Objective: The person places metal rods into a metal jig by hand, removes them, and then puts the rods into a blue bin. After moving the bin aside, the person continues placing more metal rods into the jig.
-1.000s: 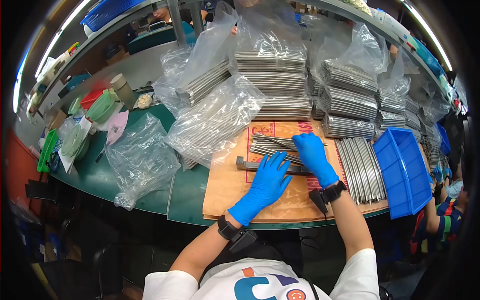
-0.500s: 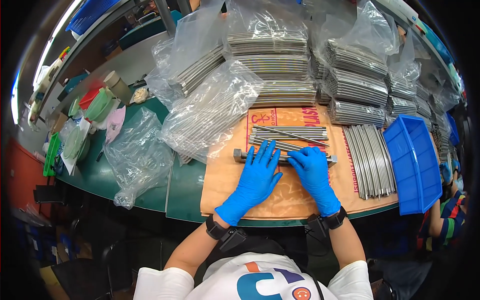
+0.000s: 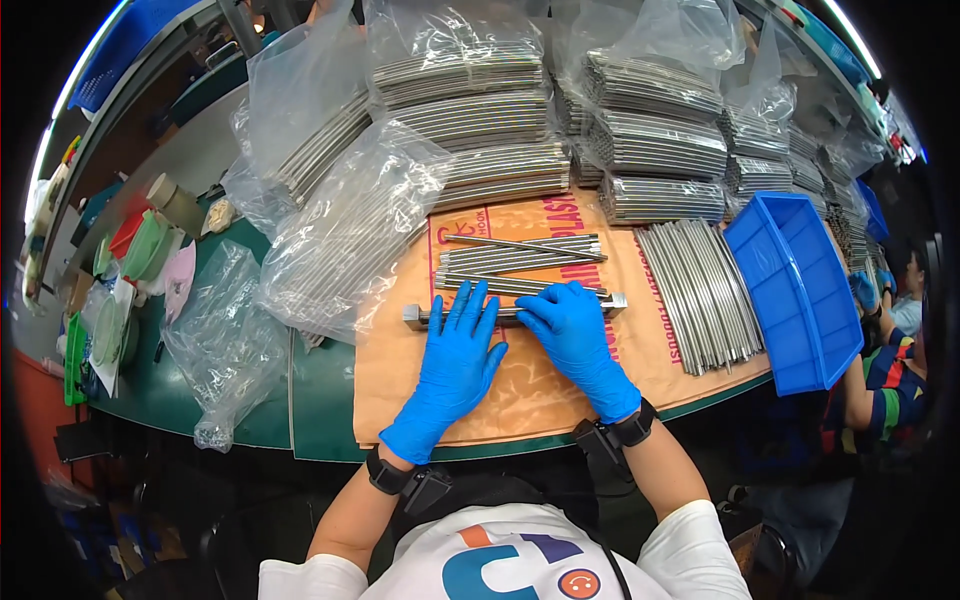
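Note:
My left hand (image 3: 447, 365), in a blue glove, lies with fingers stretched and slightly apart over the left part of a long metal fixture (image 3: 413, 317) with square blocks at its ends. My right hand (image 3: 578, 345), gloved too, has its fingers bent and drawn together at the fixture's right half. Whatever is between those fingertips is hidden. Just beyond the fixture lies a small group of thin metal rods (image 3: 520, 250), with one rod crossing the others at a slant. Brown paper (image 3: 480, 415) with red print is spread under all of these.
To the right lie a row of rods (image 3: 697, 295) and a blue plastic bin (image 3: 795, 290). Stacked rod bundles (image 3: 460, 120) in clear bags line the back. A crumpled plastic bag (image 3: 225, 335) and green baskets (image 3: 148, 245) are on the left. A co-worker's arm (image 3: 860, 385) shows far right.
The whole view has shifted, so the bench and its contents sit further left in the picture. Both hands stay at the fixture with nearly the same finger positions.

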